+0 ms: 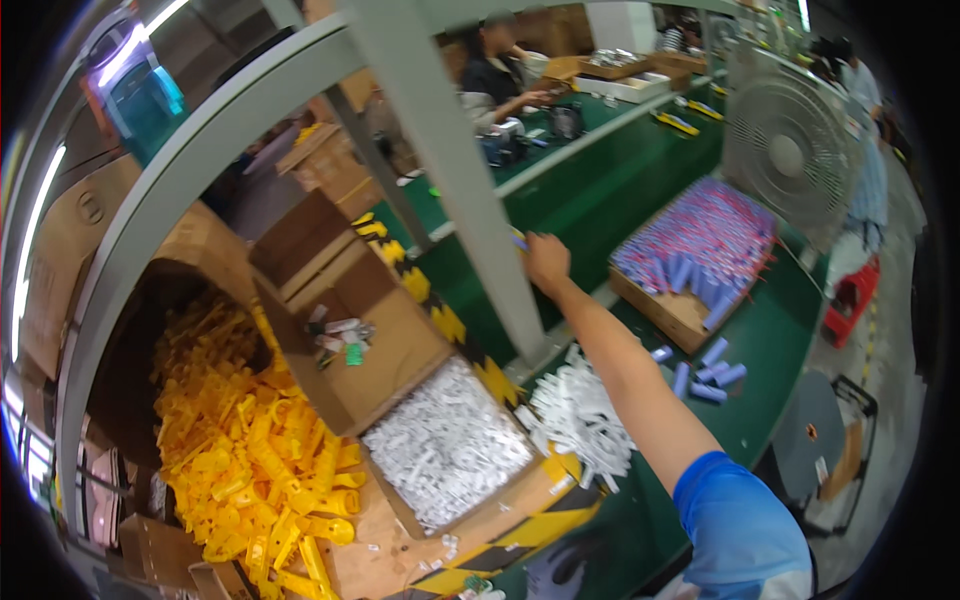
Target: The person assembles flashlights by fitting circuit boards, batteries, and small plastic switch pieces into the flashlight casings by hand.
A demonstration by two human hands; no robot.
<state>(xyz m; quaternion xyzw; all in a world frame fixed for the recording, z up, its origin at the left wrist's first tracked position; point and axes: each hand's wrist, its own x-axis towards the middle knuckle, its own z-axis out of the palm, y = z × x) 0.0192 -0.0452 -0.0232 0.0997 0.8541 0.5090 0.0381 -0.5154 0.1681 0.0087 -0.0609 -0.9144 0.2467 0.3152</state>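
My right arm, in a blue short sleeve, reaches up and left from the lower right across the green conveyor belt (pixel 610 165). At its end my right hand (pixel 546 262) is closed beside a grey metal post (pixel 450 170). A small blue-and-yellow thing (pixel 518 238) shows at its fingers, too little of it to name. Under my forearm lies a heap of white plastic strips (pixel 580 415). To its right are several loose purple cylinders (pixel 708 375) and a cardboard box (pixel 662 312) of purple and pink cylinders. My left hand is out of view.
A carton of small whitish parts (pixel 450 440) and a large pile of yellow plastic parts (pixel 260 460) lie on the left. A grey fan (pixel 785 150) stands far right. Across the belt a person (pixel 500 75) sits working. Several yellow tools (pixel 675 123) lie along the belt.
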